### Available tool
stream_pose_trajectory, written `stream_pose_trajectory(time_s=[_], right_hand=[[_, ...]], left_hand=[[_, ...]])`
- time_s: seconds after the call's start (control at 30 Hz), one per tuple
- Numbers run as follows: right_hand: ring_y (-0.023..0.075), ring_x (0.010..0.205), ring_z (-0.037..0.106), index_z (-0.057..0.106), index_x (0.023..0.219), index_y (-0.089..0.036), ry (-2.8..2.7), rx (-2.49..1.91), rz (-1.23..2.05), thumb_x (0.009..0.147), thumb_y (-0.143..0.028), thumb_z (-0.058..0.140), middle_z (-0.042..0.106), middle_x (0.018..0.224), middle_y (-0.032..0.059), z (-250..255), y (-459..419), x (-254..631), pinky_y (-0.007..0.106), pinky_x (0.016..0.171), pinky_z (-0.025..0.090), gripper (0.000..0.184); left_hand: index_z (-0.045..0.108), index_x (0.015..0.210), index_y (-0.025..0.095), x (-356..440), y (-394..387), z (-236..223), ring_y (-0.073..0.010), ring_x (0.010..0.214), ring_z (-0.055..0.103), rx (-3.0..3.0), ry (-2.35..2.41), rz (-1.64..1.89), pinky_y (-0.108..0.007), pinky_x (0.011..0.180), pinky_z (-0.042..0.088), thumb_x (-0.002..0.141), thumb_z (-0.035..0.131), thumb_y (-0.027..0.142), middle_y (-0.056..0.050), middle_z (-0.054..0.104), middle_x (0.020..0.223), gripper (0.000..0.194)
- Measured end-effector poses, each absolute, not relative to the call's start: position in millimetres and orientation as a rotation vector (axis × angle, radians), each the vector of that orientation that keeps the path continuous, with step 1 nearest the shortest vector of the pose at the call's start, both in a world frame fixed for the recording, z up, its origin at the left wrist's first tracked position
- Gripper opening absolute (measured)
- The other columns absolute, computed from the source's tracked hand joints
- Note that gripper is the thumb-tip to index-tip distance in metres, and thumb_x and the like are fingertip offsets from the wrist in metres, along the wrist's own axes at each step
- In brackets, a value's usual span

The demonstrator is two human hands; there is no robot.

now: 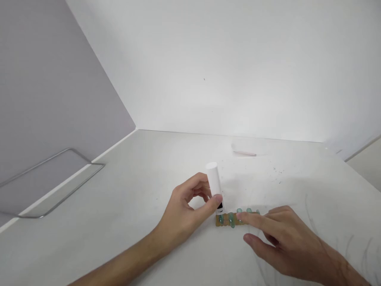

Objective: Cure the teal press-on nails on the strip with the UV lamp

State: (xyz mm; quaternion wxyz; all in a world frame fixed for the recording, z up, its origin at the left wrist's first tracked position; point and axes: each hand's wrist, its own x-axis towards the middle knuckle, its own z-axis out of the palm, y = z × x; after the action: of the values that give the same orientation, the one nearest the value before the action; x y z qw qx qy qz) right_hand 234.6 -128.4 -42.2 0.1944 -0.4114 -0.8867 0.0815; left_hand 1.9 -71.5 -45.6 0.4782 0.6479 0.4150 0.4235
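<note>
My left hand (190, 210) is closed round a white cylinder (213, 178) with a black patch near its lower end. The cylinder stands almost upright, slightly tilted, with its lower end over the left end of an amber-coloured strip (226, 221). Several glossy, see-through green nail-shaped pieces (231, 219) lie crosswise along this strip. From the right, my right hand (276, 238) reaches in with its index fingertip on or just over the green pieces. Its thumb is held apart below, and the hand grips nothing visible. The strip's right part is partly hidden behind that finger.
Behind the hands on the white table (133, 171) lies a thin pinkish stick (244, 153) with a pale end. Small dark specks (278, 171) are scattered to its right. A bent metal wire frame (74, 190) extends over the left edge. White walls (208, 59) rise at the back.
</note>
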Motion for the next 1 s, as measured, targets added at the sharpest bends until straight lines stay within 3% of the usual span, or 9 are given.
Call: stream_pose_trajectory(time_s=[0.3,1.0], right_hand=[[0.0095,0.044,0.049,0.065,0.099,-0.019,-2.528,-1.149,0.171,0.098,-0.024,0.045,0.054,0.049,-0.0064,-41.3,-122.5,234.6,0.023,0.058,0.038,0.021],[0.0101,0.045,0.049,0.063,0.093,-0.019,-2.530,-1.137,0.140,0.098,-0.024,0.045,0.054,0.050,-0.0061,-41.1,-121.7,235.1,0.024,0.056,0.034,0.020]], left_hand=[[0.061,0.081,0.023,4.3,-77.1,-49.7,-0.0164,0.067,0.056,2.037,1.038,1.110,-0.028,0.065,0.047,0.079,0.062,0.015,0.002,0.064,0.072,0.009],[0.058,0.079,0.022,5.4,-78.1,-52.1,-0.0150,0.064,0.055,2.064,1.055,1.125,-0.026,0.061,0.046,0.078,0.064,0.015,0.003,0.060,0.069,0.009]])
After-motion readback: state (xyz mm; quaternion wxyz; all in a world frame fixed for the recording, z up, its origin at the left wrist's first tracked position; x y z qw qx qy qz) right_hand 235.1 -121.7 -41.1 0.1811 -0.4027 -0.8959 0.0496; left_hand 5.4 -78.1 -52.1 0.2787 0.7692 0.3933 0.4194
